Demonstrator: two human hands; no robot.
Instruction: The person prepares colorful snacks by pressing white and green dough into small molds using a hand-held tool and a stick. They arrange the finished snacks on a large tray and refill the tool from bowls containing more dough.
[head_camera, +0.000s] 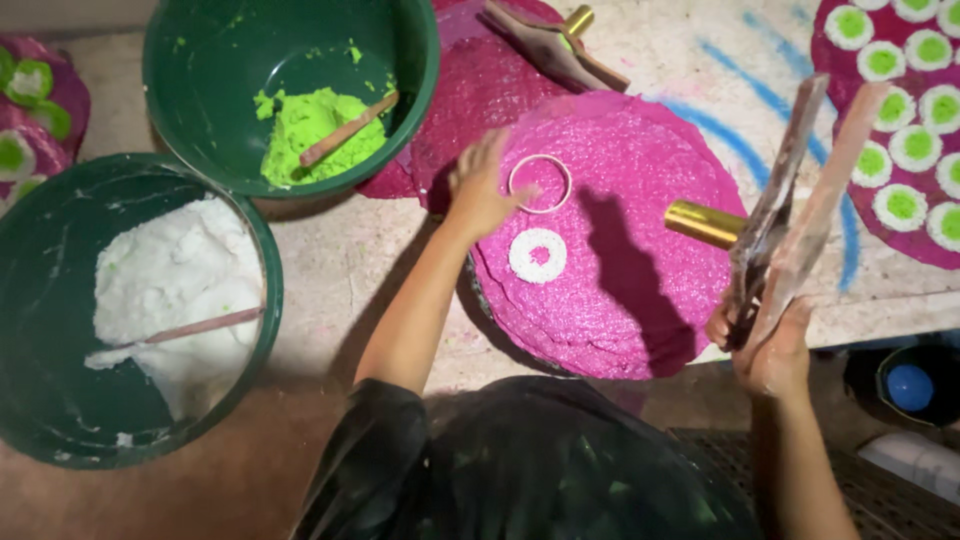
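Left hand (480, 190) rests open-fingered on a thin ring (540, 183) near the pink disc's (640, 300) far edge — light, best pinched by its rim — right hand (770, 355) grips two stiff paddles (800, 200)

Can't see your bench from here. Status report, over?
Left hand on white ring mould, atop pink glittery disc. Right hand grips two flat scrapers. White ring shape beside. Nothing blocking.

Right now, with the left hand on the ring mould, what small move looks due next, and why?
Probably fill the ring mould with white paste: the left hand steadies it empty on the pink disc, a finished white ring lies beside it, and the right hand holds the spatulas.
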